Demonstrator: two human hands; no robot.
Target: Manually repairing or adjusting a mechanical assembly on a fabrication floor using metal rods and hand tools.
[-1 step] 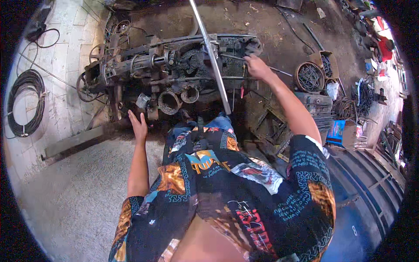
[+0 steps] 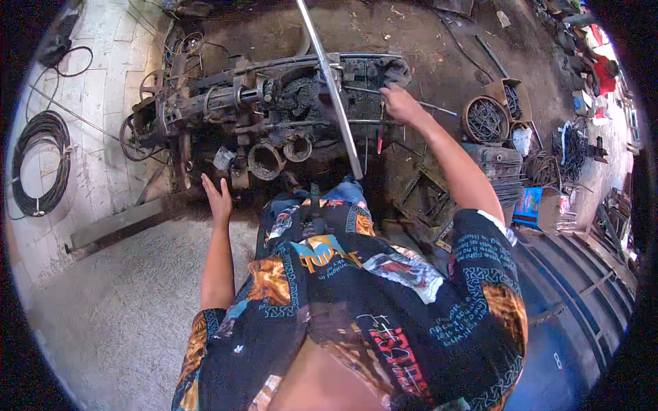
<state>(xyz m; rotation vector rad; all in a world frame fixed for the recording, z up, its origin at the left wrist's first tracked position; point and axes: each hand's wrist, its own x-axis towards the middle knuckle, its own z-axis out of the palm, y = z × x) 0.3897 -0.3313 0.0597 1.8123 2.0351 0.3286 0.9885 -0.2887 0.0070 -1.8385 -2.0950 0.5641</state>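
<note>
On the far left of the long, dark, greasy metal machine, a round coil of black cable is seen against the pale tiled surface. Just below the near left part of the machine, the left hand is held with its fingers stretched and the thumb apart; nothing is held by it. A long, bright, straight metal bar is seen crossing over the machine in a slant. To the right of this crossing, at the right end of the machine, a thin grey metal rod is gripped by the right hand, whose fingers are closed around it. By appearance, the step in hand is the handling of this rod; for the next move, a firm grip and some care of the bright bar would be called for. Farther right of the machine, dark metal pieces are kept in a round brown basket.
</note>
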